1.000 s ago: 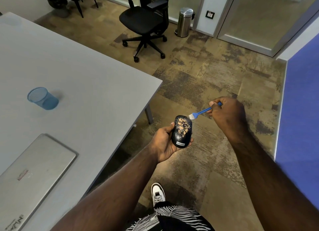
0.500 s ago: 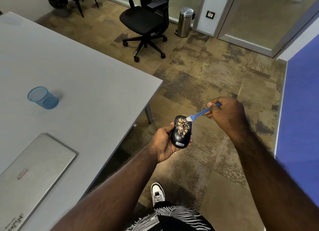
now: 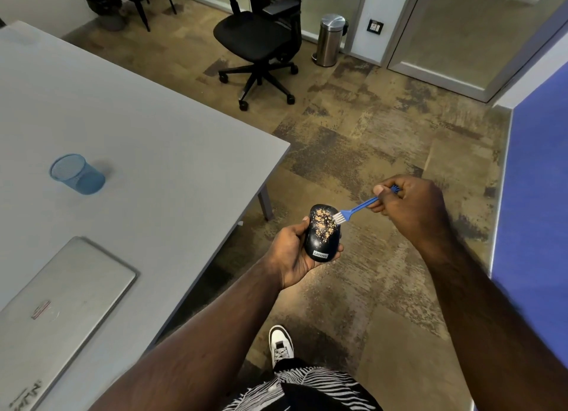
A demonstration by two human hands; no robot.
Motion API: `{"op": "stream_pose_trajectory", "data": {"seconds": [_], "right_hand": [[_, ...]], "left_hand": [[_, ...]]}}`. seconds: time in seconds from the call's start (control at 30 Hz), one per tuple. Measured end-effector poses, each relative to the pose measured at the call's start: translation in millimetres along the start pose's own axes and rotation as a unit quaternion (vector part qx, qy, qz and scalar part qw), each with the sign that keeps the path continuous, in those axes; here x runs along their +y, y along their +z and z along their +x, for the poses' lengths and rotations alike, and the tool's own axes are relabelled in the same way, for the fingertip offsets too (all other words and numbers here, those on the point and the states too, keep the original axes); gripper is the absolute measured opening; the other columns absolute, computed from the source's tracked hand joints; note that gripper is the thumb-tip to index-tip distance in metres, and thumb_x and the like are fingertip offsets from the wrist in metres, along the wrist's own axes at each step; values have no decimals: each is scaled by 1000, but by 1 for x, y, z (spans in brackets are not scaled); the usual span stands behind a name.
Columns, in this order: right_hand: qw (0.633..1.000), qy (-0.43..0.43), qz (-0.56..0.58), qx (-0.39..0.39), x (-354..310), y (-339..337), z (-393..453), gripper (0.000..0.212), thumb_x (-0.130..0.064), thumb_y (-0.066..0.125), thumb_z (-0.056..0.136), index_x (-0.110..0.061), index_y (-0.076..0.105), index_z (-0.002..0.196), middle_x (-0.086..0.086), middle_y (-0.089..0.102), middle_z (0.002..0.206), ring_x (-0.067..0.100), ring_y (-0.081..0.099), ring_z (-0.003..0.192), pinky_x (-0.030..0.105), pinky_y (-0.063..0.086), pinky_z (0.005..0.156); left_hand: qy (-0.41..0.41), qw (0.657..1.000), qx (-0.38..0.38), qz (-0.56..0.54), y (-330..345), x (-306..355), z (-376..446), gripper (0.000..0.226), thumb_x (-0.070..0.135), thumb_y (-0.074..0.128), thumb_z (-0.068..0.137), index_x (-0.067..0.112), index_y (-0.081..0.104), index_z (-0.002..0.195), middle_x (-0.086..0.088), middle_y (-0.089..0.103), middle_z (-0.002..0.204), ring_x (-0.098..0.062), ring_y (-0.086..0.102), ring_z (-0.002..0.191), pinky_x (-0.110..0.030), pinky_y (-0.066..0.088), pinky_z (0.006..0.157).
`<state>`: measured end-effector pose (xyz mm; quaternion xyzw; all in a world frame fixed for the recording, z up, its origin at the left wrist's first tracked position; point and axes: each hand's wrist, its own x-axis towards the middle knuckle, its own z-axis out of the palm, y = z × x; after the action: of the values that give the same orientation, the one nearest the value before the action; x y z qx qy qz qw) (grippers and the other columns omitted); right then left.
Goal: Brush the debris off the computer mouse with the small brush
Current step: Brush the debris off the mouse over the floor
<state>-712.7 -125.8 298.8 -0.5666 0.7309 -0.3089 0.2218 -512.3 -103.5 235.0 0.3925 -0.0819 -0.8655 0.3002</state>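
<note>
A black computer mouse (image 3: 319,247) with tan debris (image 3: 324,224) scattered over its top lies in my left hand (image 3: 290,252), held over the floor just off the table's corner. My right hand (image 3: 410,207) pinches the handle of a small blue brush (image 3: 358,208). The brush's white bristles touch the mouse's upper right edge, beside the debris. A white label sits at the near end of the mouse.
A grey table (image 3: 138,140) fills the left, carrying a blue mesh cup (image 3: 76,174) and a closed silver laptop (image 3: 58,312). A black office chair (image 3: 261,41) and a steel bin (image 3: 330,40) stand on the carpet beyond. A blue wall (image 3: 538,210) runs along the right.
My right hand has brought the brush down and left, so its bristles went from hovering beside the mouse to touching its upper right edge. The left hand holds the mouse nearly still.
</note>
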Motion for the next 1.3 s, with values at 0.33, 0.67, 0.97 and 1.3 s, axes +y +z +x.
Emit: {"op": "stream_pose_trajectory", "data": {"seconds": [0.33, 0.67, 0.97, 1.3], "right_hand": [[999, -13, -28, 15, 2, 0, -6, 11, -21, 65, 94, -14, 72, 89, -8, 70, 67, 10, 71, 64, 35, 61, 65], [1000, -15, -26, 9, 4, 0, -7, 13, -21, 64, 94, -12, 73, 89, -7, 70, 66, 11, 72, 64, 38, 61, 65], [997, -15, -63, 34, 3, -2, -6, 14, -22, 64, 94, -12, 73, 90, -3, 70, 69, 17, 69, 64, 32, 57, 59], [997, 6, -58, 45, 1, 0, 0, 15, -27, 63, 94, -17, 72, 88, 0, 71, 71, 21, 70, 67, 41, 60, 65]], "left_hand": [[-5, 1000, 5, -14, 1, 1, 1, 55, 39, 24, 103, -2, 54, 123, -25, 61, 112, -36, 61, 92, -42, 53, 84], [-6, 1000, 2, -16, 4, 0, 1, 55, 39, 23, 103, -2, 55, 122, -24, 62, 109, -36, 62, 90, -41, 54, 82], [-6, 1000, 3, -5, 6, 0, -2, 54, 37, 23, 103, -3, 54, 123, -25, 62, 108, -37, 61, 90, -41, 54, 82], [-9, 1000, 7, 5, 6, -2, -3, 55, 38, 23, 104, -2, 50, 129, -25, 61, 110, -37, 61, 92, -42, 51, 84]]}}
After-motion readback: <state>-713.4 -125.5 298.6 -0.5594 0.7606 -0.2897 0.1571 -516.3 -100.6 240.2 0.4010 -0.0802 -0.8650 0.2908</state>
